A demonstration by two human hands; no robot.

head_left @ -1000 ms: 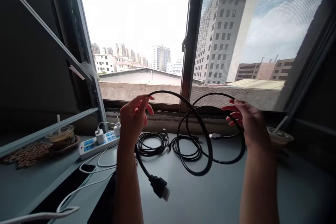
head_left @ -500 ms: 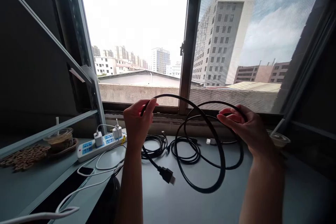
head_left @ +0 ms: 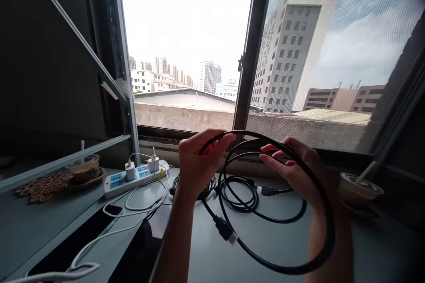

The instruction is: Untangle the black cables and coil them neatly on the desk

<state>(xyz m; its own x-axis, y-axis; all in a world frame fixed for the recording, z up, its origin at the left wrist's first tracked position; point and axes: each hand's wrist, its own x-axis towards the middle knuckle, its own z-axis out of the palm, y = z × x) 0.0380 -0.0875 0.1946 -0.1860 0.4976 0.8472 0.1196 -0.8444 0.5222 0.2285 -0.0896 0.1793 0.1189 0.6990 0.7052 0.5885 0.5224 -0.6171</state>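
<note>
A black HDMI cable [head_left: 292, 269] hangs in large loops between my hands above the desk. My left hand [head_left: 202, 159] pinches it between thumb and fingers at the upper left of the loop. From below that hand hangs one end, with an HDMI plug [head_left: 225, 229] tilted down to the right. My right hand [head_left: 297, 168] is behind the big loop, its fingers loosely curled round a strand of the smaller loop; the loop partly hides it. Another plug [head_left: 267, 190] with a pale tip lies on the desk behind.
Coiled black cables [head_left: 245, 208] lie on the desk [head_left: 262, 241]. At left are a white power strip [head_left: 136, 178] with chargers and white cords [head_left: 114, 232], a phone-like dark slab [head_left: 76, 243] and a drink cup [head_left: 84, 168]. Another cup [head_left: 360, 188] stands right, before the window.
My left hand has moved right, towards my right hand. The big loop has swung right and lower, now crossing in front of my right hand. The view has shifted slightly.
</note>
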